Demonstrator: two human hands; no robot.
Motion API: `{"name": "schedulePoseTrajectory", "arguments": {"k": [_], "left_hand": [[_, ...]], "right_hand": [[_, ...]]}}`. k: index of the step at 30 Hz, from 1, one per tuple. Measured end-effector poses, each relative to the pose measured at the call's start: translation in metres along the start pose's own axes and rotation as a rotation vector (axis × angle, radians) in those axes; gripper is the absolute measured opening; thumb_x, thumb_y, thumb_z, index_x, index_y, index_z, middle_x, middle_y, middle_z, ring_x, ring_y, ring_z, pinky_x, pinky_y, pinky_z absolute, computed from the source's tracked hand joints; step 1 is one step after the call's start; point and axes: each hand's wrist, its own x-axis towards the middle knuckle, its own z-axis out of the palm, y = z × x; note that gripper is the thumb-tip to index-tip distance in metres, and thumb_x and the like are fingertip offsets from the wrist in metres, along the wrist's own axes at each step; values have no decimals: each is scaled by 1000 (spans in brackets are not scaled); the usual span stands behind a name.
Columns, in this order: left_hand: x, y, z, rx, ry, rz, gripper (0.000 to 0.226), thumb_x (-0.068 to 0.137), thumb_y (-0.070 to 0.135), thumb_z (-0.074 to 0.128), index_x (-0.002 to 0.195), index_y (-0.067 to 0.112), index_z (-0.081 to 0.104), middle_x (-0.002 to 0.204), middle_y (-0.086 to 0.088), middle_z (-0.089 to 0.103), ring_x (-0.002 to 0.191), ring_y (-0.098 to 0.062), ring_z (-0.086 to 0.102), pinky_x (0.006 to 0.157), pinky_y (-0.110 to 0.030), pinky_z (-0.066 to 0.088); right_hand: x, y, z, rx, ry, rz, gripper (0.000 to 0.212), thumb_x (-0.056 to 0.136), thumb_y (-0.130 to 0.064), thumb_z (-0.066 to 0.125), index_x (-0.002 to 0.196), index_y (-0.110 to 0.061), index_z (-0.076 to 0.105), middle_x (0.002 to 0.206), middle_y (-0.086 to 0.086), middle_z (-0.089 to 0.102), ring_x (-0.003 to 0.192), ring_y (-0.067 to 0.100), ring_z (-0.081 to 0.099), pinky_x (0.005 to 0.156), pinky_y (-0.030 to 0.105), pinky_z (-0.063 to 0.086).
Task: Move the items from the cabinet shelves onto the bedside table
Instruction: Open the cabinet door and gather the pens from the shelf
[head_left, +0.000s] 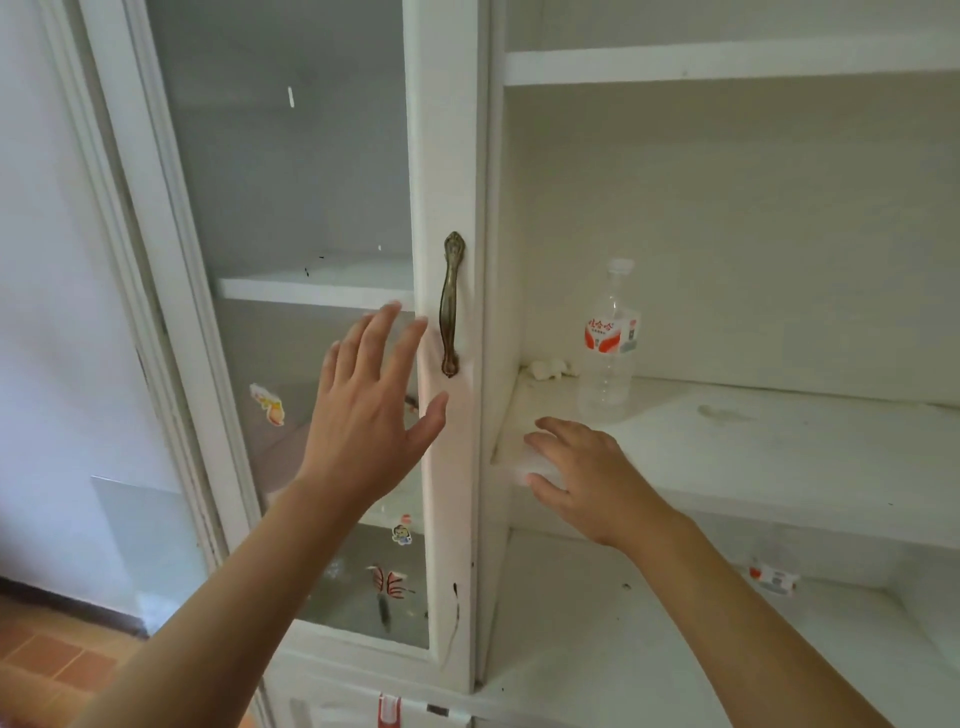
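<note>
Spread straight, the left hand (363, 410) is raised flat beside the white glass cabinet door (447, 467). The right hand (587, 478), fingers curled, grips a white block (537, 467) at the shelf's (753, 457) near-left edge; a clear plastic bottle (608, 343) stands farther back.

Glass-paned cabinet door (311, 312) in a white frame, ornate brass handle (451, 304) upright on its right stile. Cartoon stickers (401, 534) scattered over the lower glass. Pale wall (47, 312) to the left, dark skirting along its foot, terracotta floor tiles (47, 660) in the bottom corner.
</note>
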Motion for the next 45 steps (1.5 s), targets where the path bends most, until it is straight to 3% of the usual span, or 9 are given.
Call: {"name": "schedulePoseTrajectory", "arguments": {"k": [8, 22, 28, 36, 40, 45], "left_hand": [[32, 6, 17, -14, 101, -24, 80, 97, 59, 54, 162, 23, 25, 170, -8, 20, 159, -28, 15, 125, -57, 22], [59, 11, 23, -49, 294, -42, 79, 95, 50, 58, 162, 17, 31, 170, -10, 26, 158, -30, 20, 122, -57, 28], [56, 12, 17, 25, 285, -39, 80, 95, 50, 58, 163, 17, 30, 170, -9, 28, 157, -27, 26, 121, -54, 32], [48, 17, 8, 69, 261, -69, 81, 95, 50, 56, 164, 20, 27, 171, -3, 26, 158, -20, 23, 127, -47, 24], [41, 17, 1, 60, 291, -45, 79, 94, 44, 61, 163, 17, 31, 169, -4, 31, 156, -20, 30, 120, -55, 35], [30, 14, -13, 12, 281, -32, 80, 94, 37, 65, 162, 13, 31, 168, -6, 33, 155, -20, 31, 117, -59, 38]], "right_hand": [[10, 17, -7, 57, -60, -51, 55, 103, -54, 50, 151, -28, 48, 157, -12, 42, 145, 12, 36, 118, 33, 30], [14, 23, -4, 61, -51, -76, 61, 101, -56, 50, 156, -31, 42, 163, -13, 35, 148, 9, 31, 122, 30, 24], [13, 23, -5, 69, -61, -86, 63, 101, -56, 53, 156, -29, 42, 162, -11, 36, 148, 11, 31, 122, 31, 24], [14, 30, -3, 64, -84, -120, 68, 98, -61, 50, 158, -32, 36, 165, -13, 30, 150, 11, 27, 124, 32, 22], [15, 33, -4, 62, -92, -143, 68, 98, -62, 49, 157, -33, 35, 164, -14, 29, 150, 11, 27, 123, 32, 22], [19, 40, 2, 66, -76, -171, 69, 97, -66, 48, 157, -37, 33, 164, -18, 27, 150, 8, 25, 124, 30, 21]]}}
